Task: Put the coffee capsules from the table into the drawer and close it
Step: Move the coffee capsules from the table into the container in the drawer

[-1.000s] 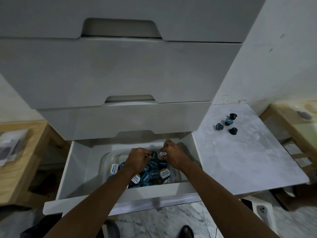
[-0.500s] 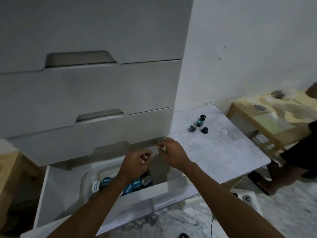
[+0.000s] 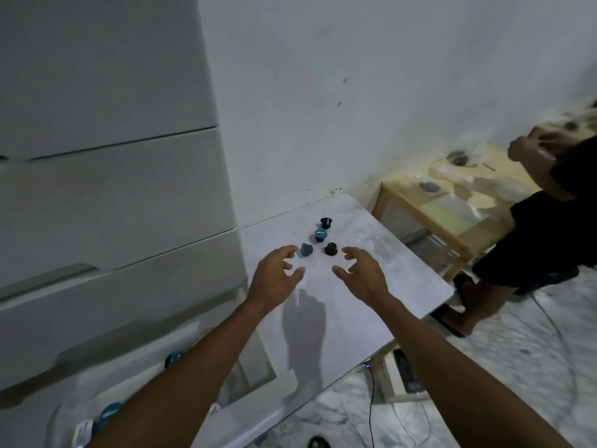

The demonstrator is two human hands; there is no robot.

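Several coffee capsules sit in a cluster on the grey marble table (image 3: 381,279): a blue one on its side (image 3: 306,249), a blue-lidded one (image 3: 320,235), and two black ones (image 3: 326,222) (image 3: 331,248). My left hand (image 3: 277,279) hovers just left of the cluster with spread, loosely curled fingers, holding nothing. My right hand (image 3: 361,273) hovers to the right of the capsules, also empty. The open drawer (image 3: 258,412) lies at lower left, with a clear tub (image 3: 56,418) of blue capsules partly hidden by my left arm.
The white chest of drawers (image 3: 113,189) stands to the left, against the wall. Another person (image 3: 542,227) in black stands at the right by a wooden side table (image 3: 445,218). A cable (image 3: 371,405) and a wooden rack lie on the marble floor under the table.
Both hands have left the drawer and moved up and right over the table to either side of the capsules. My view has swung right; the other person has come further into sight.
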